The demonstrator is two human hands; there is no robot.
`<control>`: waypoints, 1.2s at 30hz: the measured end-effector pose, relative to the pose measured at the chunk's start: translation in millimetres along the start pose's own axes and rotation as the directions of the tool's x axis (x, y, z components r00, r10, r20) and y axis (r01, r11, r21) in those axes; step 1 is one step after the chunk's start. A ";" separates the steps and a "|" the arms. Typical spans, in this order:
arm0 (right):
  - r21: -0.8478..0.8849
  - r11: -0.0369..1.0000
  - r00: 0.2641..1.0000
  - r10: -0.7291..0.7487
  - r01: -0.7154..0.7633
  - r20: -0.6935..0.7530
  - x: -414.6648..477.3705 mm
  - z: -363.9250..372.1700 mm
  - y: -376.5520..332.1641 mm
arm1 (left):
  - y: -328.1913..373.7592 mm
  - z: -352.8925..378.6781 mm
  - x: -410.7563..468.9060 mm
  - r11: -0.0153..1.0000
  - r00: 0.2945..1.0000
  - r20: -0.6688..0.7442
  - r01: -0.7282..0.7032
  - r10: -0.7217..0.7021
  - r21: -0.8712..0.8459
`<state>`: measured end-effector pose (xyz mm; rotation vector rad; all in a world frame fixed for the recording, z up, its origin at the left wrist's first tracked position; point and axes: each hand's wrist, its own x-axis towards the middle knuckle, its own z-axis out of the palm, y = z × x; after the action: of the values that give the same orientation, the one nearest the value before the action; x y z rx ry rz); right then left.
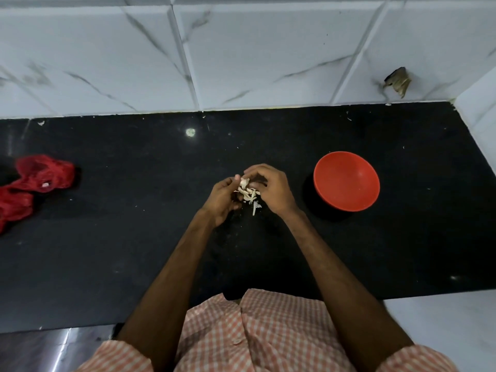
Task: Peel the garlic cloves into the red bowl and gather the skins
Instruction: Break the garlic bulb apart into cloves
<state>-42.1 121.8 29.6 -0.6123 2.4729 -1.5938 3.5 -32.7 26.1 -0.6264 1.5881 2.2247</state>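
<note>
Head view: left hand [224,198] and right hand [268,189] both pinch a small white garlic clove [244,182] with thin papery skins [248,196], above the middle of the flat black stone table [134,251]. A round smooth red plastic bowl [346,181] sits near on the right, away from the edges.

A single wide-angle view comes from the person's head, above the near edge of the counter [134,251], facing forward and steeply down. The checked shirt [255,331] fills the near bottom of the frame. Both forearms run away from the lens to the left hand [224,200] and right hand [271,191], which pinch a garlic clove [244,181] near frame centre. The tiled wall [241,49] closes the far side. The red bowl [346,181] lies to the right, and a red mesh bag [35,183] is cut by the left edge.
</note>
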 end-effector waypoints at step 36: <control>-0.237 0.927 0.951 0.307 -0.292 0.030 5.7 18.0 -20.8 | 2.0 31.6 5.7 0.985 0.974 -0.217 -0.093 0.059 -0.149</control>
<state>-35.9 96.9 41.1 -0.2858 2.5705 -1.1679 -7.3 -3.4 33.5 -0.8890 1.5663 2.4277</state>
